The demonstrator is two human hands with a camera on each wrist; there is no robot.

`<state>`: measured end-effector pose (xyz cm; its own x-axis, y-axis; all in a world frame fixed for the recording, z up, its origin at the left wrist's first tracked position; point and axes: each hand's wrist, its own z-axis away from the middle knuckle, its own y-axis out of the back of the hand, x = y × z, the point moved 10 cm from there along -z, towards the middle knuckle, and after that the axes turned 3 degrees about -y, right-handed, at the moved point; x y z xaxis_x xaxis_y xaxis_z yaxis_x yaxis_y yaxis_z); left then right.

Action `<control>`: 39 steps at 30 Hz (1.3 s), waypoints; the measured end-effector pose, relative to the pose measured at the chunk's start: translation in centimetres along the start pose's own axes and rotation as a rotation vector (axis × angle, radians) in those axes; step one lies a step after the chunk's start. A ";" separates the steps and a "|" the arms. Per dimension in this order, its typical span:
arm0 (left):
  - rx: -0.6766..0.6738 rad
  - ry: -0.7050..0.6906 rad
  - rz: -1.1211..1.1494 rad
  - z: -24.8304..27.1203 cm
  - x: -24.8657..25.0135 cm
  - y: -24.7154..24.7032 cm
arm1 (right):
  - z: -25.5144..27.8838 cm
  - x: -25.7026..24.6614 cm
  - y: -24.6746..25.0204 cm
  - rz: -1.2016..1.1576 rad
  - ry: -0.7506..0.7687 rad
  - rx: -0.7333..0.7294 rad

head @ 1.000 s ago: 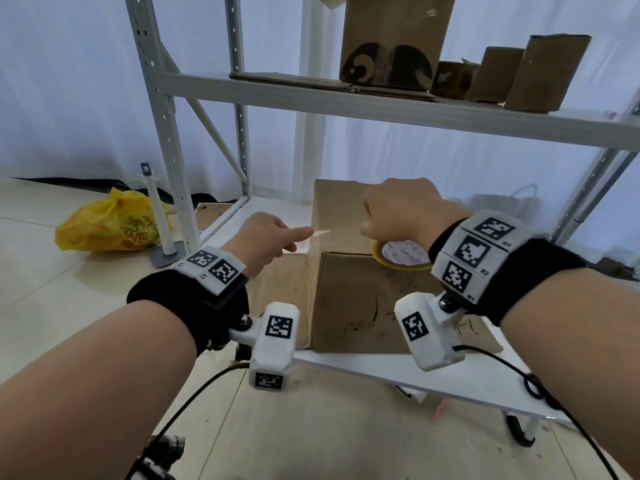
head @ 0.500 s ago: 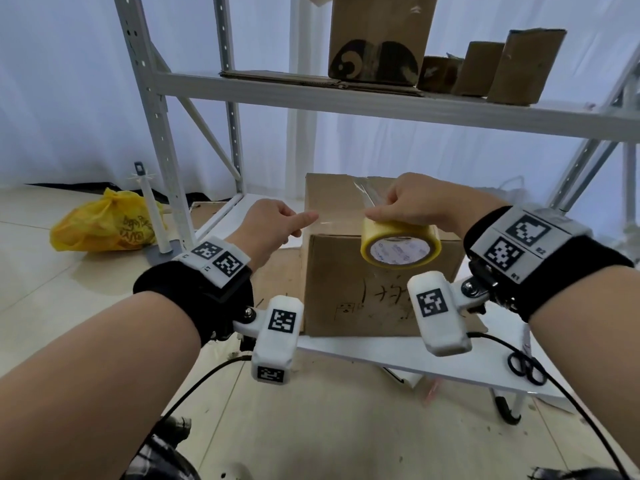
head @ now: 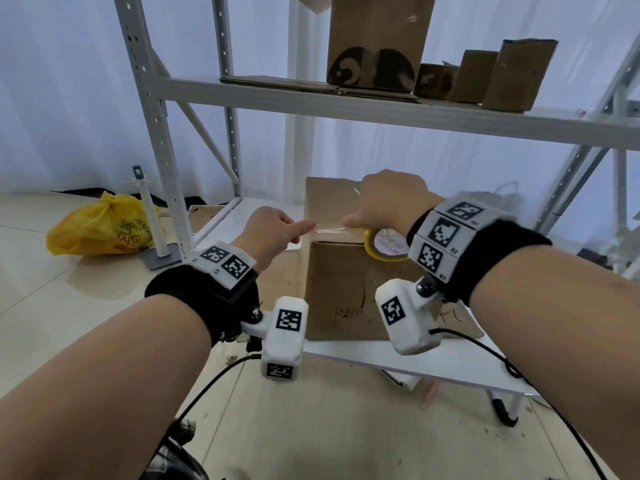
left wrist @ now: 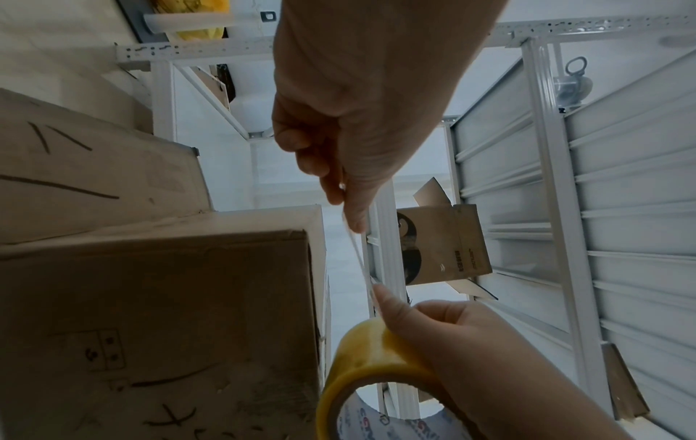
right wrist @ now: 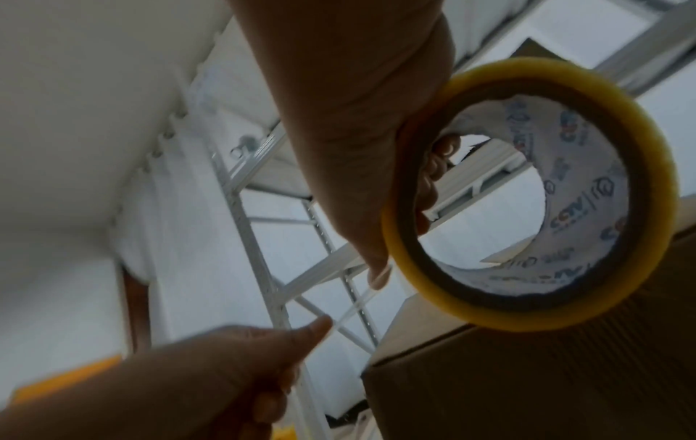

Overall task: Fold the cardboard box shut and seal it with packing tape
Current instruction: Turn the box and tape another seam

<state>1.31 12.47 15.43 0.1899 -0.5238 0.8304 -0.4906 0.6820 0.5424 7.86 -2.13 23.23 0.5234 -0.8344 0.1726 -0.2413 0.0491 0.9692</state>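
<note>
A closed brown cardboard box [head: 337,285] stands on the low white shelf board [head: 450,362]. My right hand [head: 388,199] grips a yellow roll of packing tape [head: 382,249] over the box's top near its front edge; the roll [right wrist: 527,193] shows large in the right wrist view. My left hand [head: 273,233] pinches the free end of the clear tape strip [head: 329,229] at the box's left top edge. The strip [left wrist: 359,256] runs taut between both hands, just above the box [left wrist: 158,327].
A metal shelving rack [head: 346,109] surrounds the box, its upper shelf holding several cardboard boxes [head: 377,39]. A yellow plastic bag [head: 100,226] and a white stand [head: 152,223] sit on the floor at left. Flat cardboard [head: 280,271] lies left of the box.
My right hand has lowered the tape roll toward the box top. The strip between the hands stays stretched. My left hand holds its place at the left edge.
</note>
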 end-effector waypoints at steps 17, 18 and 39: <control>-0.010 0.038 -0.070 -1.0 -1.7 -0.4 | -1.1 -3.8 -1.8 0.300 0.044 -0.021; -0.008 0.041 -0.065 -1.0 -1.9 -0.5 | -1.2 -3.9 -1.8 0.304 0.041 -0.017; -0.031 0.082 -0.049 -0.9 -3.6 0.2 | -1.1 -4.0 -1.8 0.137 0.078 0.036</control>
<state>1.26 14.97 12.69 0.2821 -0.5142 0.8099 -0.4527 0.6729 0.5849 7.11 1.77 20.99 0.5452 -0.7760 0.3172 -0.3434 0.1384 0.9289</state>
